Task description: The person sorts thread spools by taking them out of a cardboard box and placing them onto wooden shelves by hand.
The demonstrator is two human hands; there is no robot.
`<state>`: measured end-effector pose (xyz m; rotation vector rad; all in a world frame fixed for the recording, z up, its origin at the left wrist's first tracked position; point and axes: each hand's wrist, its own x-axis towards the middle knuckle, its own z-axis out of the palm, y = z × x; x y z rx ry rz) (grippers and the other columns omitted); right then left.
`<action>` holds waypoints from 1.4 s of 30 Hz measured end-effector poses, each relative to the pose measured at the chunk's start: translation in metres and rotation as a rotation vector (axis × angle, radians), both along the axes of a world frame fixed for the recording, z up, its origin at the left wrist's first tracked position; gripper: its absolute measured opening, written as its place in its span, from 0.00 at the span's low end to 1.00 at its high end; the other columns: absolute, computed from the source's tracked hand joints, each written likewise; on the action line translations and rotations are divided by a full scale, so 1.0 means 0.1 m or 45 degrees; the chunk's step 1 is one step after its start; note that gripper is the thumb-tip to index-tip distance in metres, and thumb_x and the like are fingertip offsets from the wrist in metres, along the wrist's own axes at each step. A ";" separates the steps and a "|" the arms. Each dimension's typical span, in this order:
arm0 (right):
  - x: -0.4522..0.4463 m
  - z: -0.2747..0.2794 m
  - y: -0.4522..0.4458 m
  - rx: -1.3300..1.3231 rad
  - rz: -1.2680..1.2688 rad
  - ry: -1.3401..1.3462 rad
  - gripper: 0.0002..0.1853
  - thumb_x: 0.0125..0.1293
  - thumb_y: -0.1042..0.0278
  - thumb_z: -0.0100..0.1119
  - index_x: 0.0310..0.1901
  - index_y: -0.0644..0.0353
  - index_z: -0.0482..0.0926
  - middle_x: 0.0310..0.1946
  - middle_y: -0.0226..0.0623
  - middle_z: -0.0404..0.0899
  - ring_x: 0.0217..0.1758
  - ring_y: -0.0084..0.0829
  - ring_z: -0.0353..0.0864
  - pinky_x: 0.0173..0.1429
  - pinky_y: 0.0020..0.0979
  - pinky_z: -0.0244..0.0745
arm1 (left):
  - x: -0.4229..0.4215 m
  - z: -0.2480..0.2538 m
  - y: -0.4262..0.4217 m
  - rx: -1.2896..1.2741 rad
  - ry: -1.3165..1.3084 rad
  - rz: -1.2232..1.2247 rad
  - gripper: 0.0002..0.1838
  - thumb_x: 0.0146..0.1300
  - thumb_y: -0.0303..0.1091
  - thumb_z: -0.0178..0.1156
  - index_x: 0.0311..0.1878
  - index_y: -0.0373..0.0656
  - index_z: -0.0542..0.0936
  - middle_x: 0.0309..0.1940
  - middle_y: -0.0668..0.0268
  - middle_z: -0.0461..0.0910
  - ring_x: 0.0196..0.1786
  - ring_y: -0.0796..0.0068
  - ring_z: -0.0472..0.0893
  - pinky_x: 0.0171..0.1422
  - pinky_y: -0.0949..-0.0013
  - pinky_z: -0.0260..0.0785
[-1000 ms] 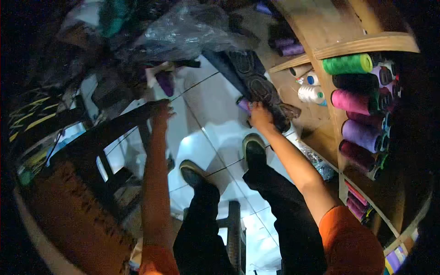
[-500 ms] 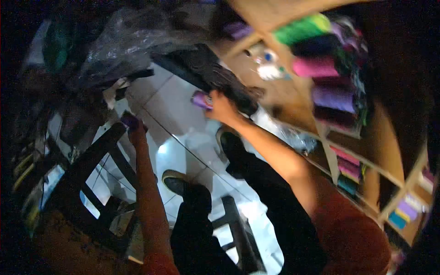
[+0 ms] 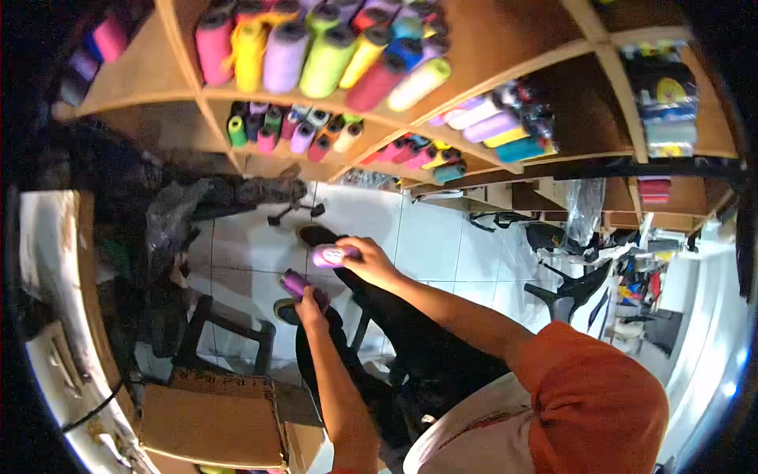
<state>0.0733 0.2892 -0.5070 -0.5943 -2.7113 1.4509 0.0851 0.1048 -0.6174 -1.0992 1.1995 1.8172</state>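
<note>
My right hand (image 3: 371, 263) is closed around a light purple thread spool (image 3: 325, 255) that shows a pale label at its end. Lower and to the left, my left hand (image 3: 311, 306) grips a darker purple thread spool (image 3: 294, 283). Both spools are held over the floor, close together but apart, above my shoes. Parts of each spool are covered by the fingers.
Wooden shelves (image 3: 474, 95) with many coloured thread spools (image 3: 328, 63) run along the top. A cardboard box (image 3: 209, 423) and a dark stool frame (image 3: 225, 332) are at lower left. A black chair (image 3: 568, 292) stands on the tiled floor (image 3: 442, 245) at right.
The view has turned towards the shelves, bringing more spools, the box and the room at right into sight. My hands have come closer together, each still holding its purple spool.
</note>
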 end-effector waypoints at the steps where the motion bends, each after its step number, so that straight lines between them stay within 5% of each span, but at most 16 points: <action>1: 0.17 0.14 0.16 -0.052 -0.069 -0.077 0.18 0.54 0.65 0.64 0.47 0.56 0.79 0.41 0.43 0.80 0.46 0.40 0.77 0.52 0.36 0.71 | -0.10 0.26 0.06 -0.089 0.013 -0.029 0.10 0.57 0.37 0.61 0.38 0.44 0.75 0.27 0.69 0.76 0.25 0.76 0.75 0.27 0.73 0.67; 5: 0.53 1.29 0.57 -0.200 -0.122 -0.140 0.22 0.54 0.66 0.66 0.52 0.57 0.75 0.44 0.41 0.78 0.47 0.34 0.79 0.52 0.31 0.73 | -0.26 1.31 0.21 -0.010 0.507 -0.386 0.10 0.51 0.31 0.66 0.33 0.41 0.75 0.24 0.72 0.75 0.25 0.80 0.73 0.29 0.74 0.65; 7: 0.68 1.72 0.75 -0.165 -0.089 -0.174 0.23 0.53 0.67 0.67 0.51 0.58 0.72 0.44 0.40 0.78 0.45 0.30 0.80 0.47 0.30 0.75 | -0.28 1.76 0.44 -0.037 0.691 -0.501 0.13 0.51 0.30 0.70 0.38 0.38 0.79 0.23 0.74 0.75 0.24 0.83 0.71 0.30 0.76 0.63; 11: 0.82 2.42 1.08 -0.427 0.071 -0.208 0.24 0.55 0.74 0.64 0.54 0.58 0.70 0.46 0.36 0.76 0.48 0.27 0.77 0.49 0.31 0.77 | -0.20 2.41 0.80 0.526 0.536 -0.613 0.15 0.50 0.26 0.70 0.40 0.38 0.76 0.35 0.67 0.78 0.37 0.71 0.80 0.41 0.64 0.77; 12: 0.80 2.63 1.16 -0.464 0.058 -0.138 0.24 0.55 0.74 0.64 0.54 0.59 0.70 0.47 0.35 0.76 0.50 0.27 0.77 0.51 0.31 0.77 | -0.16 2.58 0.94 0.686 0.473 -0.545 0.19 0.51 0.24 0.68 0.45 0.39 0.73 0.38 0.66 0.77 0.43 0.64 0.80 0.48 0.52 0.79; 15: 0.88 2.90 1.39 -0.560 0.031 -0.026 0.23 0.56 0.75 0.64 0.54 0.60 0.70 0.49 0.34 0.74 0.51 0.27 0.76 0.51 0.30 0.78 | -0.06 2.96 1.23 0.983 0.370 -0.467 0.21 0.51 0.21 0.67 0.48 0.39 0.73 0.41 0.62 0.76 0.47 0.60 0.80 0.49 0.47 0.79; 16: 0.91 2.95 1.49 -0.580 0.018 0.005 0.23 0.56 0.75 0.64 0.54 0.60 0.70 0.49 0.34 0.74 0.51 0.28 0.76 0.51 0.29 0.78 | -0.02 3.00 1.31 0.972 0.403 -0.464 0.21 0.51 0.19 0.66 0.48 0.40 0.71 0.41 0.62 0.75 0.48 0.57 0.79 0.49 0.38 0.77; 19: 0.90 2.97 1.85 -0.626 -0.015 0.061 0.25 0.59 0.65 0.66 0.57 0.58 0.70 0.50 0.34 0.74 0.51 0.27 0.76 0.48 0.29 0.77 | 0.05 3.13 1.49 0.970 0.432 -0.389 0.21 0.51 0.20 0.66 0.47 0.40 0.70 0.41 0.62 0.74 0.48 0.56 0.79 0.48 0.42 0.79; 21: 0.68 3.08 2.11 -0.202 -0.113 0.126 0.27 0.58 0.57 0.67 0.57 0.56 0.70 0.46 0.36 0.78 0.46 0.29 0.79 0.44 0.30 0.76 | 0.06 3.30 1.54 0.888 0.480 -0.338 0.20 0.50 0.21 0.66 0.44 0.40 0.69 0.39 0.62 0.74 0.46 0.56 0.80 0.46 0.43 0.80; 25: -0.16 2.99 2.46 0.541 -0.197 0.464 0.26 0.50 0.61 0.70 0.51 0.56 0.74 0.41 0.46 0.80 0.45 0.44 0.80 0.48 0.36 0.76 | 0.05 3.40 1.45 0.795 0.496 -0.329 0.19 0.50 0.23 0.67 0.42 0.41 0.69 0.37 0.64 0.73 0.45 0.59 0.81 0.44 0.47 0.81; 30: -0.80 2.83 2.45 1.043 -0.044 -0.001 0.25 0.49 0.58 0.69 0.50 0.52 0.78 0.51 0.42 0.77 0.57 0.43 0.73 0.58 0.47 0.67 | 0.05 3.44 1.08 0.617 0.481 -0.311 0.17 0.52 0.25 0.65 0.42 0.43 0.69 0.37 0.67 0.72 0.46 0.61 0.79 0.45 0.49 0.81; 33: -0.91 2.61 2.44 1.277 0.051 0.040 0.27 0.50 0.55 0.66 0.54 0.51 0.77 0.48 0.38 0.78 0.59 0.42 0.70 0.59 0.54 0.62 | 0.00 3.32 0.87 0.596 0.557 -0.301 0.17 0.52 0.25 0.65 0.42 0.44 0.70 0.37 0.67 0.72 0.44 0.61 0.80 0.44 0.50 0.81; 42: -0.53 3.17 2.27 0.880 -0.102 0.150 0.21 0.47 0.58 0.68 0.44 0.54 0.79 0.39 0.42 0.80 0.47 0.45 0.76 0.50 0.47 0.67 | -0.22 3.50 0.63 0.522 0.581 -0.158 0.16 0.52 0.21 0.63 0.43 0.40 0.70 0.37 0.64 0.73 0.42 0.62 0.80 0.43 0.52 0.82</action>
